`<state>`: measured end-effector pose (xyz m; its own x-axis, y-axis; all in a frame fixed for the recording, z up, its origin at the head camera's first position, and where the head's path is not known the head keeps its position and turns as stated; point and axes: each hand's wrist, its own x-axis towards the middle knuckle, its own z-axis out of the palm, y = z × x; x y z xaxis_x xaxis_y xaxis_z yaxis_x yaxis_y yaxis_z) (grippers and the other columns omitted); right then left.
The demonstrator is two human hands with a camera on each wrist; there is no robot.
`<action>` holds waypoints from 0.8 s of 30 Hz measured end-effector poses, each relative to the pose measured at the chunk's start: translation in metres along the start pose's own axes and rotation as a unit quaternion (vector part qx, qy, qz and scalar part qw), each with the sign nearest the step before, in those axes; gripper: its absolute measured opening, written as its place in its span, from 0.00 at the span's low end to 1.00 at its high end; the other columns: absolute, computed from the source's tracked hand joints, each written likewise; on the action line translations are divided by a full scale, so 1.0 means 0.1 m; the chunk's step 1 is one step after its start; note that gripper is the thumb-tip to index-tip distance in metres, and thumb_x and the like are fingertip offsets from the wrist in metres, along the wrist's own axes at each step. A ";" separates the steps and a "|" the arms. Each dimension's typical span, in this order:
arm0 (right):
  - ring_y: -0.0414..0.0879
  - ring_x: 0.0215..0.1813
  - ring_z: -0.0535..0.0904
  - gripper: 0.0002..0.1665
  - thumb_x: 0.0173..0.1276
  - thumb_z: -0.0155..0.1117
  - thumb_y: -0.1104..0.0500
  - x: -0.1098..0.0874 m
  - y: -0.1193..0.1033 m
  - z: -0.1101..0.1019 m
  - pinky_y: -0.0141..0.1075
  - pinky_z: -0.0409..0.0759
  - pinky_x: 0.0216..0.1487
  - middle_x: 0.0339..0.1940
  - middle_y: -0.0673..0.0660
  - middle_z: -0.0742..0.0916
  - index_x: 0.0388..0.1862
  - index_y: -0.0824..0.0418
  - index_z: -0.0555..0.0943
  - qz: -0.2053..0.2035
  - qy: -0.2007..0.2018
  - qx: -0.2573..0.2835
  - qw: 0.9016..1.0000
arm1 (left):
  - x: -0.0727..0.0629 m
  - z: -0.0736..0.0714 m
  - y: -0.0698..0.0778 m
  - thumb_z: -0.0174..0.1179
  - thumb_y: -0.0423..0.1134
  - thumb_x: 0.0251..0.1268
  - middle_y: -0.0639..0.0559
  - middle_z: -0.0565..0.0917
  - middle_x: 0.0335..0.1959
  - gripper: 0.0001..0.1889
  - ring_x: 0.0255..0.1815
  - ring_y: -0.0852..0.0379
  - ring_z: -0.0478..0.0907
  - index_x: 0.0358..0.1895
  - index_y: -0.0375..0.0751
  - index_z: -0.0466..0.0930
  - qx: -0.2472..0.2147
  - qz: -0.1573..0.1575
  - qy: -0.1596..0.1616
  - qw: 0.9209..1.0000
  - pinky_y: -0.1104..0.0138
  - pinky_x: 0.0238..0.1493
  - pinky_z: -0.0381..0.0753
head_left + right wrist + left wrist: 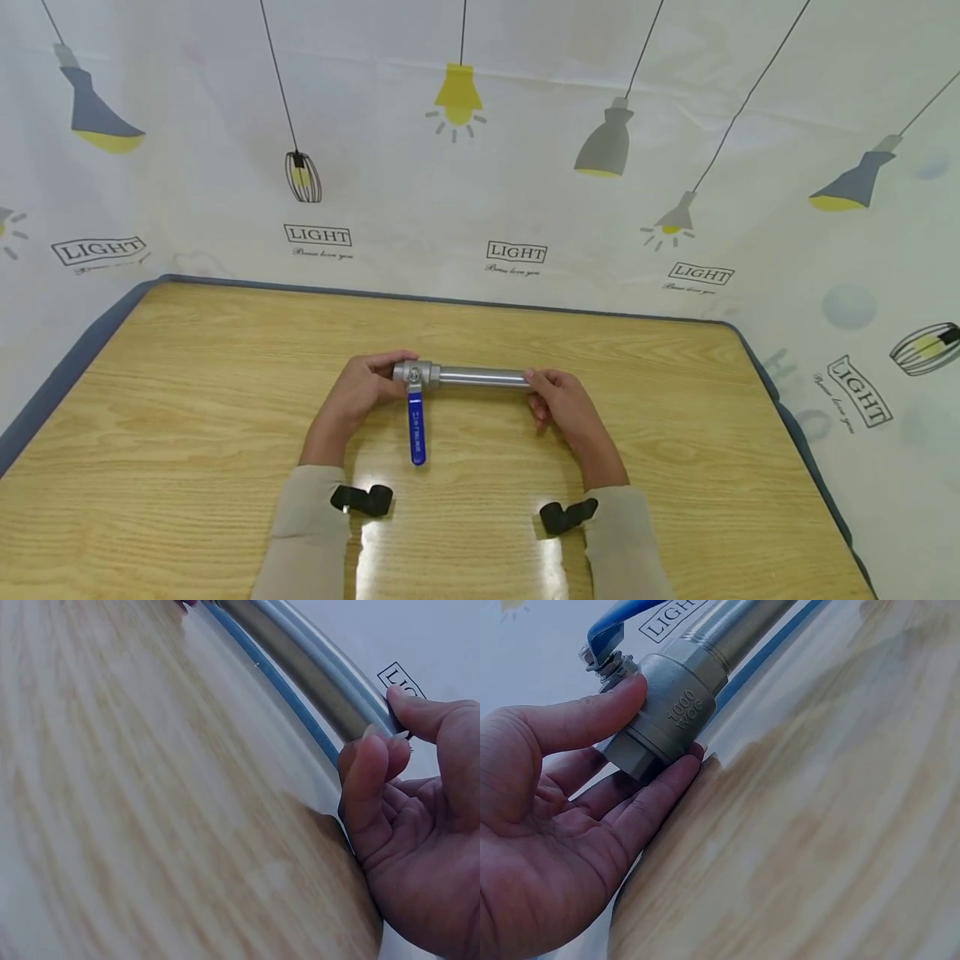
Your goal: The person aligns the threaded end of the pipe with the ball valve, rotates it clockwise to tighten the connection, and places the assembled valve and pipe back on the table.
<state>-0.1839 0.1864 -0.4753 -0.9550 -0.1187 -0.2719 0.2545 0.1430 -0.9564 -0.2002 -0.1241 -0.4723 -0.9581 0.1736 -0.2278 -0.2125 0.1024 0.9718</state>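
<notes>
A steel ball valve (417, 374) with a blue lever handle (417, 427) is joined to a straight metal pipe (483, 377). In the head view the pipe runs sideways and the lever points toward me. My left hand (362, 392) grips the valve body; in the left wrist view its thumb lies on one side and its fingers curl beneath, next to raised "1000 WOG" lettering (684, 709). At the pipe's other end my right hand (561, 402) pinches the metal between thumb and fingers. In the right wrist view the pipe (315, 664) slants down to those fingertips.
Below the hands lies a wood-grain table (187, 400) with a dark blue edge. A white backdrop (397, 167) printed with lamps stands behind and beside it. Each sleeve has a black wrist camera, one at the left (363, 500) and one at the right (567, 516).
</notes>
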 end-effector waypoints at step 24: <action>0.40 0.16 0.68 0.23 0.72 0.58 0.48 0.09 -0.01 0.07 0.33 0.75 0.19 0.18 0.53 0.74 0.46 0.69 0.78 0.024 0.078 0.017 0.997 | 0.06 0.10 0.03 0.63 0.18 0.47 0.40 0.81 0.56 0.29 0.55 0.48 0.76 0.57 0.38 0.81 0.064 0.041 0.030 0.997 0.65 0.52 0.76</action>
<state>-0.1922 0.1781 -0.4772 -0.9532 0.0419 -0.2993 0.3021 0.1115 -0.9467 -0.2050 -0.1125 -0.4718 -0.9817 0.1285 -0.1406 -0.1109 0.2144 0.9704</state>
